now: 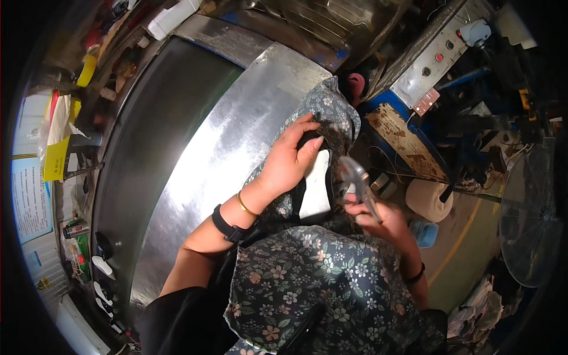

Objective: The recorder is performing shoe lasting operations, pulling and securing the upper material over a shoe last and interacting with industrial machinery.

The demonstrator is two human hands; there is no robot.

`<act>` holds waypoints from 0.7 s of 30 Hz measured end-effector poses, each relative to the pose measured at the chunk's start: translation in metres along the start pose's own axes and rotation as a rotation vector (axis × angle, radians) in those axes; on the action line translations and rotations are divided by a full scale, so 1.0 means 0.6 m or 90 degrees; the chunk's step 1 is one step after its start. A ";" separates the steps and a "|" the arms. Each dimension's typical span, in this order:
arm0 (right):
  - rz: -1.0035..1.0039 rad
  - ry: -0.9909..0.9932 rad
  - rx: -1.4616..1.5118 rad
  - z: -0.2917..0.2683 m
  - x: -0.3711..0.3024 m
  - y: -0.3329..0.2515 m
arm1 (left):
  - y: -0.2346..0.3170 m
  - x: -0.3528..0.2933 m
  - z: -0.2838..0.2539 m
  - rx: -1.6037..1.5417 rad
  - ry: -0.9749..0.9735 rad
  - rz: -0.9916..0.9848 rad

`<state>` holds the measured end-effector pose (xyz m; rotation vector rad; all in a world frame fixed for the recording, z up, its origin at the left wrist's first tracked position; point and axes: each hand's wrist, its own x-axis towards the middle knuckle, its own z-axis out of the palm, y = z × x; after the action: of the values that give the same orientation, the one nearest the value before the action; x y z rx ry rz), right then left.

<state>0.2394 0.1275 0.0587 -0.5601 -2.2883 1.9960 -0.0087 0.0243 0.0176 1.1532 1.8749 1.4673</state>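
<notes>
A black shoe with a white sole-shaped bottom (316, 186) lies bottom-up over my lap, on dark floral cloth (313, 278). My left hand (289, 155) wraps round its far end, thumb pressed along the edge and fingers over the other side. In my right hand (381, 220) is a pair of grey metal pincers (360, 180), smeared by motion. Their head is just right of the shoe, apart from it as far as I can see. My right fingers curl round the handles. More floral cloth (337, 100) covers the support beyond the shoe.
At left, a dark conveyor belt (160, 130) runs beside a shiny metal ledge (207, 130). Several shoes (103, 266) line its far side. A control panel (438, 59) stands at upper right. On the right are a cream roll (429, 198), a blue container (424, 234) and a fan (532, 219).
</notes>
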 end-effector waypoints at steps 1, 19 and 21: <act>0.016 0.053 -0.019 -0.006 0.009 -0.019 | 0.000 -0.003 -0.003 -0.026 -0.017 -0.007; -0.189 0.124 -0.248 0.024 0.324 -0.002 | 0.006 -0.072 -0.058 -0.460 0.068 -0.040; -0.078 0.108 -0.059 0.030 0.245 0.015 | -0.005 -0.057 -0.063 -0.577 0.079 -0.138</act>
<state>0.0997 0.1561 0.0183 -0.5568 -2.2629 1.7256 -0.0217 -0.0248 0.0224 0.4158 1.0954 1.9547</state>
